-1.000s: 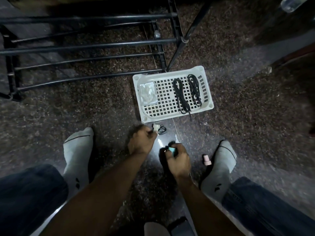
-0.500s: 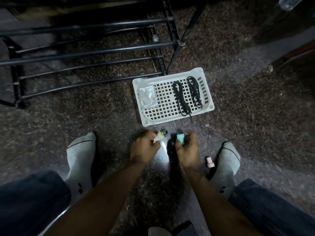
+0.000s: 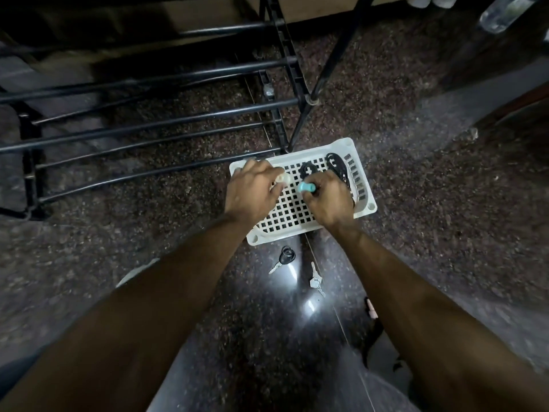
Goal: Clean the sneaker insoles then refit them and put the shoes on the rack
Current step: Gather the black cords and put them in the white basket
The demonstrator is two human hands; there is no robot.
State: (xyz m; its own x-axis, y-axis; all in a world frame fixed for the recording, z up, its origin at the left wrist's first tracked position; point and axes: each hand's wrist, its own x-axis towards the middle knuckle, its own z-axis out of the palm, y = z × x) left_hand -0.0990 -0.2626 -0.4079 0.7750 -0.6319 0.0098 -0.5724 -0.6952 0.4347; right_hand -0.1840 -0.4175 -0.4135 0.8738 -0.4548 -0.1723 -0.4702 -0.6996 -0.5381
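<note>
Both hands have been carried forward from the floor to over the tray (image 3: pixel 364 208). Left hand (image 3: pixel 251 191) is clamped on a white piece (image 3: pixel 281 179), right hand (image 3: pixel 328 200) on a blue piece (image 3: pixel 306 187). Rack (image 3: pixel 166 120) stands behind; sneakers and insoles are not seen. Small pieces could be dropped through the tray's holes.

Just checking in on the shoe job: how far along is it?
Early. Done: black laces lie in the white basket. In hand: left hand holds a whitish piece, right hand a teal one, over it. Left: rack holds no shoes; no sneakers or insoles in view.
</note>
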